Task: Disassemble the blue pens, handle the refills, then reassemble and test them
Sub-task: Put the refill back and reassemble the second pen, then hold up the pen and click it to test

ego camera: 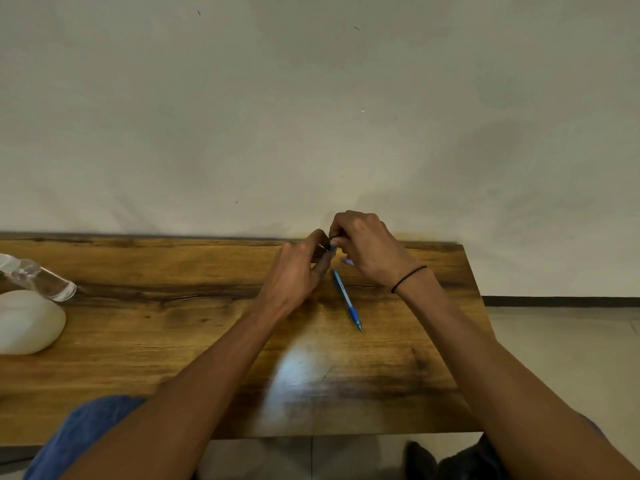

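A: Take the wooden table [173, 341] as the anchor. What sits on it, biggest first?

B: At its left end, a pale rounded lump [27, 322], and just behind that a clear plastic bottle [38, 277] lying on its side, the two seemingly touching. Neither looks to be part of the job. Right of the table's middle lies a whole blue pen [347, 301], tip toward the near edge, grip end nearest the person.

A: And the hands?

B: Both are up over the table's far edge, right of centre, just beyond the lying pen's back end. The left hand [298, 271] and the right hand [367, 251] meet fingertip to fingertip, fingers curled, pinching a small blue pen part [333, 248] between them. Most of it is hidden by the fingers, so I cannot tell whether it is a barrel, a cap or a joint. A black band [408, 278] circles the right wrist.

A: So which step is it?

B: My guess is unscrewing or pulling a second pen apart. A small pale bluish piece [347, 261] lies on the table under the right hand, perhaps something already taken off, but it is too blurred to say.

A: How to do it well?

B: Hold one half steady with the left hand and twist with the right, not both at once. Stay low over the table, since a spring or refill could jump out and roll off the far edge. Lay freed parts beside the lying pen, in order, so they go back together easily.
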A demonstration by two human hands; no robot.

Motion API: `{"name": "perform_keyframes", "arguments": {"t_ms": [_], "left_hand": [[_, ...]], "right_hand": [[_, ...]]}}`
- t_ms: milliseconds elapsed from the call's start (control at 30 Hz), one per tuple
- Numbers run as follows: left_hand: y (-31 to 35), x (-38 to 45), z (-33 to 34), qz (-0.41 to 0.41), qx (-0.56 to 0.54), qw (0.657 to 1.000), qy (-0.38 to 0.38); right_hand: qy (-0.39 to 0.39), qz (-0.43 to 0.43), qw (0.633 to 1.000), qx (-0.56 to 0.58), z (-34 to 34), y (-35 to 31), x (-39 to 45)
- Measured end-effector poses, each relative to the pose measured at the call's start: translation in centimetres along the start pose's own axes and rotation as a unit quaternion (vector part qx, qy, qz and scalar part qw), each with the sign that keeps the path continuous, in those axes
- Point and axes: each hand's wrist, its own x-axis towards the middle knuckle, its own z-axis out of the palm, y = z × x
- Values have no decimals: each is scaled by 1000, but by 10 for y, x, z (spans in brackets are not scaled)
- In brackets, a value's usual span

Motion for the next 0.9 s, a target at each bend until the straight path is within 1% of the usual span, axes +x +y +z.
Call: {"name": "perform_keyframes", "arguments": {"t_ms": [67, 133, 200, 300, 467, 633, 733, 900], "left_hand": [[1, -1, -2, -1, -7, 1000, -3], [2, -1, -6, -2, -15, 1000, 1], [5, 2, -11, -1, -17, 1000, 21], [12, 6, -19, -4, -37, 997, 70], [23, 12, -33, -4, -90, 990, 111], [24, 18, -49, -67, -156, 973, 155], [20, 21, -57, -83, -188, 963, 173], [26, 30, -66, -60, -151, 968, 191]], "right_hand": [[6, 19, 999, 41, 6, 3, -1], [29, 43, 993, 109, 12, 6, -3], [67, 67, 978, 187, 14, 8, -2], [107, 86, 955, 264, 14, 7, 2], [167, 62, 928, 327, 11, -1, 6], [226, 31, 888, 400, -9, -15, 11], [229, 27, 860, 455, -23, -30, 12], [158, 76, 775, 607, -45, -60, 9]]}}
